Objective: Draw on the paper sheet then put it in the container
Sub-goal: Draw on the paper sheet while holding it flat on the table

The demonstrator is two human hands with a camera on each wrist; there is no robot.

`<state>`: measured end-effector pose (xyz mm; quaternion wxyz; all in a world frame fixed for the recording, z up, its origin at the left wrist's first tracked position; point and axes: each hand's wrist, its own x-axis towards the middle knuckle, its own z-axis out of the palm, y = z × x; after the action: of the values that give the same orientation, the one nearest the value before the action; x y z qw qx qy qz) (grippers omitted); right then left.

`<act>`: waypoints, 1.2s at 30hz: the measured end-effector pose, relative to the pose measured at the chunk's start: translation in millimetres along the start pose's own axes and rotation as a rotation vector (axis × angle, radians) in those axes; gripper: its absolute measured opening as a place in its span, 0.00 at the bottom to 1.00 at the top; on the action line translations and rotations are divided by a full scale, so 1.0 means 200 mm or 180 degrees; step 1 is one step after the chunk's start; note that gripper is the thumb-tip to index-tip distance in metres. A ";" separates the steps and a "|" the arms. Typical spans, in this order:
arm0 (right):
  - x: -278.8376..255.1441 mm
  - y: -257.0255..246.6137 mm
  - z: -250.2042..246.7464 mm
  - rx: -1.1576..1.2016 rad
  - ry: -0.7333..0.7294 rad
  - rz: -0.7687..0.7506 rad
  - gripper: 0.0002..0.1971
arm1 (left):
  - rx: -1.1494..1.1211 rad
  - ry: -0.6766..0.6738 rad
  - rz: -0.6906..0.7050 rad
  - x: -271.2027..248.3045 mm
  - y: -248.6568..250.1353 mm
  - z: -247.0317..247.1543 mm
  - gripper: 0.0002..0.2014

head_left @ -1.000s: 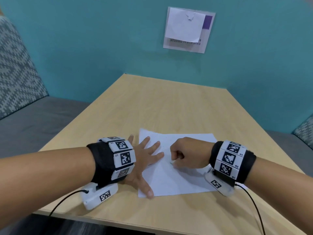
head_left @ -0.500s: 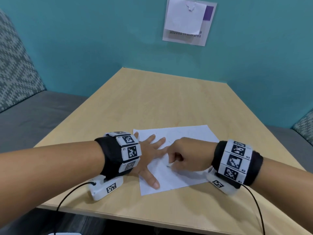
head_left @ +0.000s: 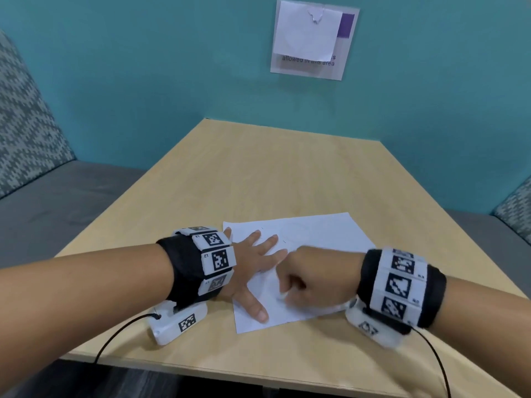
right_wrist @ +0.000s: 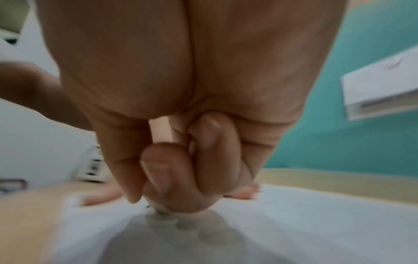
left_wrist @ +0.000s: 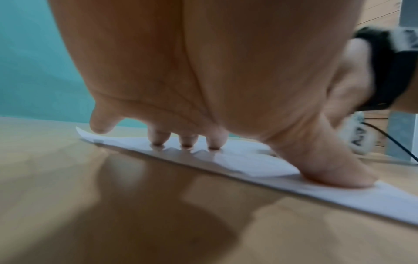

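Desk edge: I see the near edge of the desk (head_left: 258,366) closest to me, bare wood; both wrists come in over it toward the paper sheet (head_left: 316,237).

Paper sheet: it lies flat on the desk, turned a little askew, its near corner just beyond the desk edge.

Left hand: my left hand (head_left: 253,271) rests on the sheet's left side, its grip open. The left wrist view shows three fingertips (left_wrist: 186,142) and the thumb pressed down on the sheet, the little finger lifted clear.

Right hand: my right hand (head_left: 313,277) sits on the sheet's near middle, just right of the left hand, grip curled tight round a small pale drawing tool (head_left: 281,295). Only its tip peeks out below the fingers.

How the sheet will handle: I judge it very light, thin and limp. It should slide freely on the smooth desk, so the pinning hand matters while I draw. It will crease or tear if snatched.

Where to take hold: I would pinch a free corner or the far edge, or slide the sheet to the desk edge to get a thumb under.

Hard to make out: faint marks show on the sheet beyond the hands, too pale to read. The right wrist view is blurred, and whether the tool's tip touches the sheet I cannot tell.

Hidden: no container shows anywhere.

Far wall: beyond the sheet hangs a notice (head_left: 313,38), partly covered by a white slip.
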<state>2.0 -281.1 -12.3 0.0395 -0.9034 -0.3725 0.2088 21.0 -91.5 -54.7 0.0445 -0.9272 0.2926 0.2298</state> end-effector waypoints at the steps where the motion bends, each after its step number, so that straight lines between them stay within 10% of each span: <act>1: 0.02 0.06 -0.04 0.0013 0.0116 0.0208 0.08 | -0.0004 -0.0006 -0.0003 0.00 0.00 0.00 0.61; 36: 0.01 0.17 -0.03 0.0035 0.0195 0.0358 0.09 | 0.0086 -0.0236 -0.0013 -0.02 -0.02 -0.02 0.63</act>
<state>29.1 -303.9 -15.6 0.0441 -0.9286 -0.3187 0.1850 21.6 -86.9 -49.9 0.0683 -0.9179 0.2920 0.2599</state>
